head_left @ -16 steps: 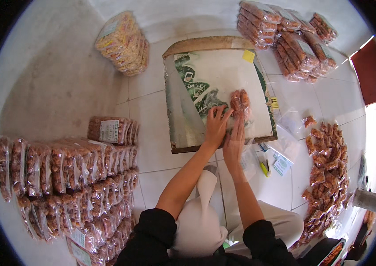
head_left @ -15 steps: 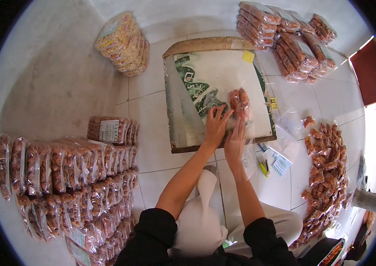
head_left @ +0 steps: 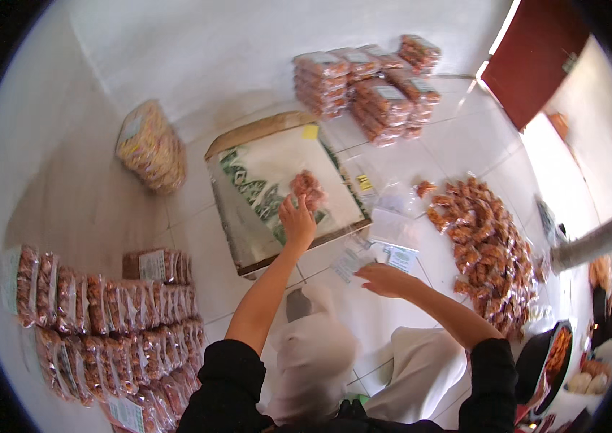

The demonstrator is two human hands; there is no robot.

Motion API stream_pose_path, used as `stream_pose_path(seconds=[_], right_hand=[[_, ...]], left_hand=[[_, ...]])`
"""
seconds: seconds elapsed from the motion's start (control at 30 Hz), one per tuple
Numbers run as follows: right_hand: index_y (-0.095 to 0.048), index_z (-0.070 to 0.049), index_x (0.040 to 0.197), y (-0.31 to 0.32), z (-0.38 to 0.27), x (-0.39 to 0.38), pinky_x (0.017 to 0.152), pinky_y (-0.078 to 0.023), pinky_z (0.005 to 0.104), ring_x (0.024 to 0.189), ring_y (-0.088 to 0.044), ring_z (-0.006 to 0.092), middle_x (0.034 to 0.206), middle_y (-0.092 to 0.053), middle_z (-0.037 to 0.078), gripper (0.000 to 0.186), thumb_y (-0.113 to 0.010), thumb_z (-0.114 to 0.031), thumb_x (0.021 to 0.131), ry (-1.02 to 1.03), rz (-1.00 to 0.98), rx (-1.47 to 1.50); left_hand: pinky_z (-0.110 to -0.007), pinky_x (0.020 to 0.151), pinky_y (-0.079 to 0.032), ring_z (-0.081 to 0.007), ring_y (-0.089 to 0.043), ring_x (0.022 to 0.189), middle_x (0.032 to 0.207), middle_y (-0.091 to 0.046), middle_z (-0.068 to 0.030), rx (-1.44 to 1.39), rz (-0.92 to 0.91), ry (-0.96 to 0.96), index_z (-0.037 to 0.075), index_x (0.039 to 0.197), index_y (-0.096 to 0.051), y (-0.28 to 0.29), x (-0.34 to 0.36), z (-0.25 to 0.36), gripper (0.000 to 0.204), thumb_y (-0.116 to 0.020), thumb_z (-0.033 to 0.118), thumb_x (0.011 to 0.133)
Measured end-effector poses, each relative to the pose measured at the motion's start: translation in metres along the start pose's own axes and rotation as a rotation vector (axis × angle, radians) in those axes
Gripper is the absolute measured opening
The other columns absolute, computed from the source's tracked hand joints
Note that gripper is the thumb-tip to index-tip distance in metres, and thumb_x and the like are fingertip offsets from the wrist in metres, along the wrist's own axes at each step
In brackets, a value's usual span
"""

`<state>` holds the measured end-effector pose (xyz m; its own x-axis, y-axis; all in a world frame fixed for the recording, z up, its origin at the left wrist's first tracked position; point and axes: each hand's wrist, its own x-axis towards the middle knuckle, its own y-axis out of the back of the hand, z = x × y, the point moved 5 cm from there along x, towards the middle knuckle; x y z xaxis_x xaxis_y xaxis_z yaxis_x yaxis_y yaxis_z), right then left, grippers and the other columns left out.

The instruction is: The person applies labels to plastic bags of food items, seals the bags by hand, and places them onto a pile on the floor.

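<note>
"Plastic packet [head_left: 309, 185] with reddish-brown food, where does it lie now?"

"It lies on the low table [head_left: 288, 155], toward the right part, and the left hand [head_left: 297, 222] is at its near end. These fingers are a little apart and touch the packet; if they also pinch it, I cannot tell."

"And the right hand [head_left: 387, 281], where is it?"

"It is over the floor [head_left: 457, 141], near the right front corner of the table, just beside a pale printed card [head_left: 350, 265]. Its fingers look close together, but I cannot tell if they hold something."

"Which things are around?"

"At the right, many small packets [head_left: 483, 252] lie in a heap; at the left, filled bags [head_left: 103, 292] stand in rows"
</note>
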<state>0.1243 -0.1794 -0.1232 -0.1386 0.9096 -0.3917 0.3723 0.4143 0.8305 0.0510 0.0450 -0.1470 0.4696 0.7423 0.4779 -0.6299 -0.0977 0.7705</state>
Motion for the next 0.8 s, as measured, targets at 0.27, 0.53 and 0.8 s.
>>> stream_pose_path(seconds=[0.27, 0.53, 0.8], right_hand=[[-0.054, -0.004, 0.112, 0.015, 0.096, -0.266, 0.084, -0.045, 0.0368, 0.095, -0.057, 0.0318, 0.110, -0.057, 0.017, 0.031, -0.055, -0.020, 0.085, -0.669, 0.810, 0.561], [-0.057, -0.002, 0.103, -0.180, 0.132, -0.469, 0.076, -0.047, 0.0317, 0.090, -0.060, 0.0237, 0.101, -0.062, 0.015, 0.021, -0.055, -0.010, 0.084, -0.903, 1.284, 0.589], [-0.056, -0.004, 0.107, -0.356, 0.137, -0.451, 0.074, -0.048, 0.0324, 0.087, -0.059, 0.0262, 0.100, -0.060, 0.016, 0.024, -0.056, -0.006, 0.083, -1.392, 1.365, 0.990]], left_hand=[[-0.047, 0.089, -0.034, -0.0364, -0.038, 0.108, 0.115, -0.042, -0.0180, -0.457, -0.314, -0.586, 0.010, 0.115, -0.045, -0.022, -0.039, 0.247, 0.051, -0.067, 0.022, 0.071], [-0.040, 0.092, -0.029, -0.0280, -0.043, 0.104, 0.105, -0.049, -0.0115, -0.655, -0.979, -0.965, 0.013, 0.116, -0.046, -0.080, -0.207, 0.428, 0.041, -0.060, 0.026, 0.080], [-0.042, 0.093, -0.030, -0.0329, -0.039, 0.110, 0.114, -0.045, -0.0177, -0.444, -1.359, -0.915, 0.010, 0.117, -0.044, -0.172, -0.369, 0.443, 0.046, -0.062, 0.027, 0.078]])
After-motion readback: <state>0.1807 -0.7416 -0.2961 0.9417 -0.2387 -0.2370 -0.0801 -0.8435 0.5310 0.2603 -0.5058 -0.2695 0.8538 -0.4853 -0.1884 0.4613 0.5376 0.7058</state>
